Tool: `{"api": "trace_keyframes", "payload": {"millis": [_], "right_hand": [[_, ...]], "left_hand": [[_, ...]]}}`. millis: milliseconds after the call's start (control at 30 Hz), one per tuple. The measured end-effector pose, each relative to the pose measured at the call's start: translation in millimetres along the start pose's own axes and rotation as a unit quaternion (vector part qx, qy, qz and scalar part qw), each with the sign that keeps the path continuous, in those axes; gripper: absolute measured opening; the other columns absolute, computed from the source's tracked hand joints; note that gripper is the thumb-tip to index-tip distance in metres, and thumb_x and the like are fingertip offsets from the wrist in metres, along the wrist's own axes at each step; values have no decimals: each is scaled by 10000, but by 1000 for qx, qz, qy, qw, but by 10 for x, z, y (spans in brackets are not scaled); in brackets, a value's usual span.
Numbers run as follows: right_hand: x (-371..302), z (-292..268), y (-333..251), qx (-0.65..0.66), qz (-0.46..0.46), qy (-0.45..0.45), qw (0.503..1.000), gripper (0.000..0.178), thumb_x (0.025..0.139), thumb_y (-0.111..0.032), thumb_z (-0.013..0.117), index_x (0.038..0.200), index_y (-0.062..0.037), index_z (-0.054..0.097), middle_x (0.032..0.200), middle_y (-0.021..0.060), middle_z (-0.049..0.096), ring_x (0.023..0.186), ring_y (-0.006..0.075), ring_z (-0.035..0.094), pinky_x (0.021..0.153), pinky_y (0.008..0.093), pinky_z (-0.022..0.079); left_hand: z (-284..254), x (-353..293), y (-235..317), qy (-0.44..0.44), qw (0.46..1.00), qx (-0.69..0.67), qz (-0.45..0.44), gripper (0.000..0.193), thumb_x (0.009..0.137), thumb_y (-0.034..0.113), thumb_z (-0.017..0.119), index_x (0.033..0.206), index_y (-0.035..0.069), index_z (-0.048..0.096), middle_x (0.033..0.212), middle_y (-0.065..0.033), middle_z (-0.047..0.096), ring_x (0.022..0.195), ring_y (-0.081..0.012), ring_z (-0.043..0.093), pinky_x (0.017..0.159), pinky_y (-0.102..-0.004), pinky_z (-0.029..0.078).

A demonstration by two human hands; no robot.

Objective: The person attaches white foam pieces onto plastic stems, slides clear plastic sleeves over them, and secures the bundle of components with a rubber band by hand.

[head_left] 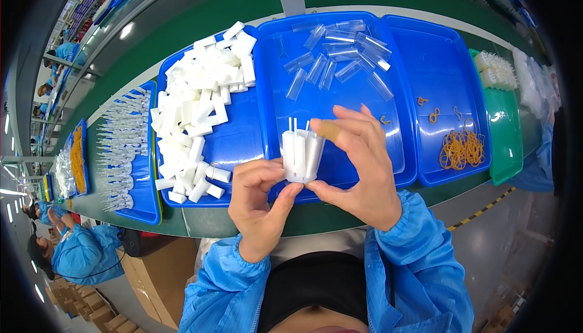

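In front of my chest I hold a white pronged assembly [295, 154], with upright white foam blocks around thin prongs that stick out at the top. My left hand [261, 196] is closed on its left side, thumb at the lower edge. On the right, my right hand [361, 169] grips it with the thumb under the base and the fingertips near the upper rim. A tan wrap [328, 129] covers one right fingertip. White foam blocks [209, 84] are heaped in the blue tray to the left. Clear plastic tubes [346, 50] lie in the blue tray beyond my hands.
Yellow rubber bands [461, 149] lie in the right blue tray [404, 41]. Further right is a green tray [505, 126] with white parts [495, 70]. Pronged white parts [124, 144] fill a tray at left. A co-worker in blue [88, 254] sits beside a cardboard box [155, 278].
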State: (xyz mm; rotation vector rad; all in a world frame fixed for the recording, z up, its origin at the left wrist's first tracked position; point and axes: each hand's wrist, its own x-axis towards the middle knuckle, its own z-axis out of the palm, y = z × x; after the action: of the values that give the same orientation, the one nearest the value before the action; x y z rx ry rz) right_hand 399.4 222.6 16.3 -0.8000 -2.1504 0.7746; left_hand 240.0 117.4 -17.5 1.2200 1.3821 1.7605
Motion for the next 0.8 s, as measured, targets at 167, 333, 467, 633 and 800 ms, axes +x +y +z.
{"api": "trace_keyframes", "payload": {"millis": [167, 333, 467, 633, 800], "right_hand": [[-13, -20, 0, -32, -27, 29, 999, 656, 636, -116, 875, 1262, -155, 682, 1284, 70, 584, 1303, 332, 506, 1145, 589, 309], [-66, 7, 12, -17, -71, 13, 997, 653, 642, -96, 863, 1265, -153, 676, 1301, 65, 587, 1286, 322, 530, 1103, 574, 358], [-82, 11, 12, 20, -77, 9, 997, 657, 689, -117, 855, 1308, -103, 636, 1322, 76, 577, 1262, 322, 547, 1064, 479, 409], [238, -484, 286, -18, -6, 4, 1000, 481, 842, -195, 782, 1280, -50, 645, 1187, 118, 656, 1152, 310, 579, 980, 395, 440], [486, -599, 887, -416, -65, -17, 907, 214, 823, -141, 756, 1020, -63, 725, 1002, 84, 659, 961, 259, 575, 825, 389, 429]], "left_hand": [[14, 68, 78, -16, 998, -31, -54, 499, 828, -80, 752, 1264, -16, 518, 1290, -133, 478, 1193, -242, 586, 998, -366, 542], [-67, 166, 27, -98, 993, -35, -56, 464, 870, -30, 719, 1284, -9, 511, 1372, -158, 444, 1273, -255, 534, 1021, -391, 533], [-40, 192, 30, -121, 981, -109, -107, 388, 897, -20, 698, 1252, -14, 543, 1449, -180, 402, 1320, -271, 504, 1031, -414, 532], [-35, 178, 84, -83, 987, -85, -111, 282, 913, -45, 673, 1183, -24, 594, 1461, -182, 391, 1293, -270, 531, 1008, -397, 559], [-11, 161, 90, -78, 989, -85, -91, 286, 904, -61, 679, 1177, -26, 604, 1433, -176, 416, 1242, -269, 580, 997, -378, 568]]}}
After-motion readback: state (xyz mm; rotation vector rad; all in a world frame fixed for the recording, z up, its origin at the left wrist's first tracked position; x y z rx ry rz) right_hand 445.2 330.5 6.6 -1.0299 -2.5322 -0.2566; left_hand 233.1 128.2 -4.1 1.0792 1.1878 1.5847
